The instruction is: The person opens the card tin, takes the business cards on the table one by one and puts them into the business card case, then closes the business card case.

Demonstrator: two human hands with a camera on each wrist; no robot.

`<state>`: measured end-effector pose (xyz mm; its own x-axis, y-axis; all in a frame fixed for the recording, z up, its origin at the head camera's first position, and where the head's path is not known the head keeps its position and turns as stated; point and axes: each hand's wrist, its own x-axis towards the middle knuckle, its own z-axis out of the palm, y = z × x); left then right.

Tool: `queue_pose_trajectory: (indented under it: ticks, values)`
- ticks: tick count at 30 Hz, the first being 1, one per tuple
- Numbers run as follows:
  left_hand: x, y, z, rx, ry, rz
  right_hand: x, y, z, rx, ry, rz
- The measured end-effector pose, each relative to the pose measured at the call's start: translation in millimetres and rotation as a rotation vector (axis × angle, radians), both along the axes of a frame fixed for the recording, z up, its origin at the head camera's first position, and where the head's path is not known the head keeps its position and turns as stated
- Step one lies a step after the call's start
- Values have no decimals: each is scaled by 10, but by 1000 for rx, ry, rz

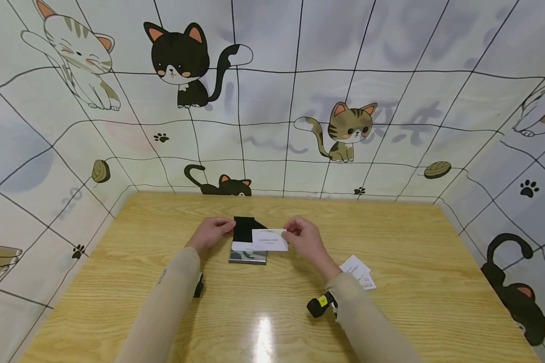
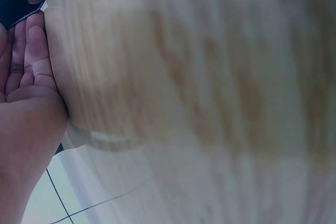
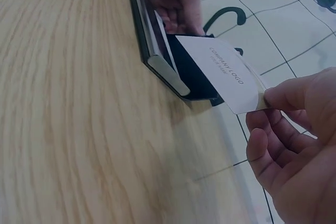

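A business card [image 1: 268,243] printed "COMPANY LOGO" is pinched at its right edge between the thumb and fingers of my right hand [image 1: 306,241]. It overlaps the card case [image 1: 247,257] in the head view and is held over the case's raised black flap [image 3: 197,77] in the right wrist view. That case lies on the table with its flap opened away from me; a white card shows inside, above its shiny metal front. My left hand [image 1: 212,233] grips the flap's left edge, thumb on top. In the left wrist view its fingers [image 2: 34,43] reach under the dark flap.
Two white cards [image 1: 358,269] lie overlapping on the wooden table [image 1: 418,312], partly behind my right forearm. A black device with a yellow mark [image 1: 318,305] is strapped at my right wrist. A cat-patterned cloth [image 1: 272,96] rises behind the table and along both sides.
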<state>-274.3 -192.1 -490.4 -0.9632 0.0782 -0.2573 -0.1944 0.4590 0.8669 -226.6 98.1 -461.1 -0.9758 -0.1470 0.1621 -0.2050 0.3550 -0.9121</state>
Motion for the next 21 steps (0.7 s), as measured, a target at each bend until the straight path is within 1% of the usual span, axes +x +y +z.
queue_pose_trajectory:
  ticks: [11,16,18,21]
  values:
    - [6,-7,-11,6,-10,11,-42,-242,-94,42,37,-12]
    - [1,-6,-12,-8,-3,8,-66,-328,-131,49,90,-6]
    - [1,-3,-7,-12,-2,7,-82,-356,-152,52,98,-8]
    - [0,0,-2,-15,0,6,-115,-401,-181,75,75,-23]
